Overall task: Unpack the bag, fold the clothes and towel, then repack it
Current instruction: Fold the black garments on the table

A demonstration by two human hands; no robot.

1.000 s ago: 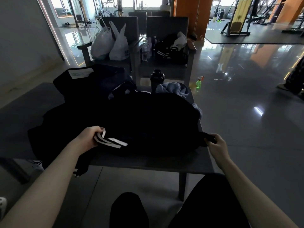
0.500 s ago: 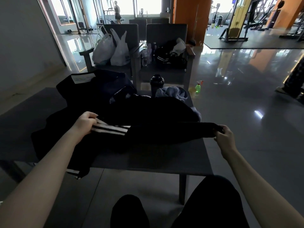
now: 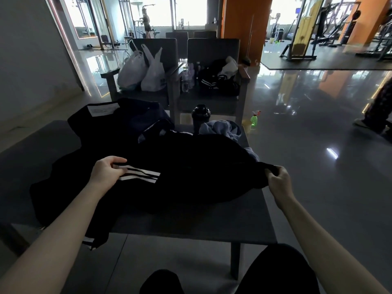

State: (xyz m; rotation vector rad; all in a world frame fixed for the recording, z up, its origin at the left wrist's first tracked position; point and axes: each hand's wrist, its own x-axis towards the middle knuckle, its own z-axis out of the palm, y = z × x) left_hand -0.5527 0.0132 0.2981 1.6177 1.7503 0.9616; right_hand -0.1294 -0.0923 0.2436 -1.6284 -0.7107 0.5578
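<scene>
Lays black garment [image 3: 201, 166] down across table [image 3: 191, 221], no longer stretched taut above it. Pinches striped edge in left hand [image 3: 106, 172], clutches opposite end in right hand [image 3: 277, 181]. Judging by this: unpacked, folding barely begun, repacking left. Leaves grey-blue towel [image 3: 218, 128] crumpled behind, beside shaker bottle [image 3: 200, 117], with dark clothes [image 3: 63, 194] heaped left, crowding folding space.

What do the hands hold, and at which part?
One black garment: the left hand pinches its white-striped end, the right hand its opposite end.
</scene>
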